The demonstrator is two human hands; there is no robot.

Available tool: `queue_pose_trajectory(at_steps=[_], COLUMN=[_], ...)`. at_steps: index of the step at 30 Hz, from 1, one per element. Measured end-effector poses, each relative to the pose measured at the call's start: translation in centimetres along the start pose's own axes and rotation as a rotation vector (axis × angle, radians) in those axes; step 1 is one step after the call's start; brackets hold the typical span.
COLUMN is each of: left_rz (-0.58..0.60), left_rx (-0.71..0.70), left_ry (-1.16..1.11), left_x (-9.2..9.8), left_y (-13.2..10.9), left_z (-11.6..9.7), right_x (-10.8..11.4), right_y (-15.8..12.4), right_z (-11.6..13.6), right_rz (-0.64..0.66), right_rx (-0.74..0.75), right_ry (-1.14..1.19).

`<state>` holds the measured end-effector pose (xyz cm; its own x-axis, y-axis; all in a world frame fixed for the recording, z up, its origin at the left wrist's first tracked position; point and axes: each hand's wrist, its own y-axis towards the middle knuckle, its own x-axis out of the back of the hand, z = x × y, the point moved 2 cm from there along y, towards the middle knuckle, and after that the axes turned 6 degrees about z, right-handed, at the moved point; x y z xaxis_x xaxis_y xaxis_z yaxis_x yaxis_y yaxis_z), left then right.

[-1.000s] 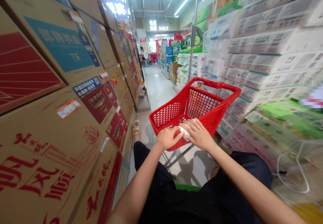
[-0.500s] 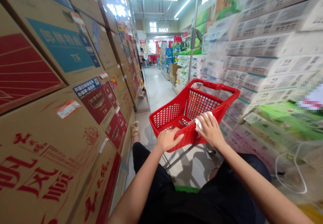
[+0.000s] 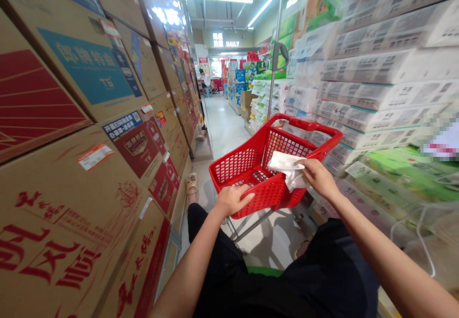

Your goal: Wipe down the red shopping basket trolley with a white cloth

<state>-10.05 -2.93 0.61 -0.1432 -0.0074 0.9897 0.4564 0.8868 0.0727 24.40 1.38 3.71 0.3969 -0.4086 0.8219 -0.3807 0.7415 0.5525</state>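
Observation:
A red plastic shopping cart (image 3: 236,165) with perforated walls stands in front of my knees, turned at an angle. My left hand (image 3: 233,200) is closed over its near rim, thumb along the outer side. Between the fingers and thumb of my right hand (image 3: 319,177) is a white tissue (image 3: 287,162), pinched at its right end. The tissue drapes over the cart's near rim, one part lying flat above the basket and another hanging down outside. Inside, the visible part of the basket floor shows only its red grid.
Stacked cardboard cartons (image 3: 64,213) rise close on my left. Packs of wrapped tissue paper (image 3: 373,93) are piled on my right, beside a metal pole (image 3: 274,69). A tiled aisle (image 3: 224,122) runs ahead, with a seated person (image 3: 205,80) far off.
My right hand has moved right and lifted off the rim, unfolding the tissue that was bunched under its fingers. My left hand keeps its hold, and the cart has shifted slightly.

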Motion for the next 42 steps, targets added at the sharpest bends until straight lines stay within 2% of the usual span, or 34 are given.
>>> queue_pose_trajectory(at_steps=[3, 5, 7, 10, 12, 14, 17, 21, 23, 28, 32, 34, 36, 38, 39, 40, 42], left_rz=[-0.007, -0.063, -0.144, -0.248, -0.304, -0.346, -0.353, -0.249, -0.211, -0.313, -0.290, -0.290, -0.323, -0.351, -0.362, -0.372, -0.391], left_rx=[0.020, -0.008, -0.072, -0.183, -0.242, -0.247, -0.165, -0.043, -0.021, -0.135, -0.359, -0.432, -0.442, -0.421, -0.397, -0.362, -0.262], left_ry=[-0.003, -0.008, -0.047, -0.118, -0.150, -0.184, -0.225, -0.236, -0.254, -0.443, -0.741, -0.896, -0.979, -0.971, -0.939, -0.888, -0.734], left_x=[0.8, 1.6, 2.4, 3.3, 3.5, 3.4, 3.1, 2.5, 2.3, 3.2, 4.5, 5.1, 5.4, 5.3, 5.1, 4.8, 4.1], left_y=[0.0, 0.2, 0.7, 1.9, 3.1, 4.6, 7.0, 8.9, 8.9, 8.2, 8.6, 9.2, 9.7, 10.2, 10.3, 10.3, 10.1], left_z=[0.0, -1.0, -2.7, -5.5, -6.9, -7.9, -8.6, -8.5, -8.0, -6.8, -6.8, -6.9, -6.9, -6.8, -6.7, -6.5, -6.0], right_x=[0.2, 0.1, -0.1, -0.5, -1.1, -2.1, -3.4, -3.7, -3.2, -1.1, 0.5, 1.1, 1.3, 1.3, 1.3, 1.4, 2.0], right_y=[-0.1, -0.1, -0.1, -0.5, -0.8, -0.9, -0.5, 0.3, 0.7, 1.7, 2.5, 2.6, 2.5, 2.1, 1.9, 1.8, 1.7], right_z=[1.1, 1.7, 1.9, 1.2, 0.6, 0.1, 0.5, 2.1, 2.8, 3.6, 4.3, 4.5, 4.6, 4.5, 4.2, 3.8, 2.4], right_rz=[0.111, 0.139, 0.042, -0.244, -0.322, -0.266, -0.116, 0.086, 0.120, -0.071, -0.089, -0.048, 0.086, 0.217, 0.228, 0.191, -0.008], right_rx=[0.076, 0.080, 0.004, -0.210, -0.339, -0.445, -0.536, -0.527, -0.496, -0.334, -0.233, -0.258, -0.344, -0.443, -0.487, -0.523, -0.577], right_ry=[0.006, 0.014, 0.053, 0.112, 0.222, 0.430, 0.667, 0.777, 0.826, 0.767, 0.969, 1.035, 1.079, 1.148, 1.187, 1.215, 1.174])
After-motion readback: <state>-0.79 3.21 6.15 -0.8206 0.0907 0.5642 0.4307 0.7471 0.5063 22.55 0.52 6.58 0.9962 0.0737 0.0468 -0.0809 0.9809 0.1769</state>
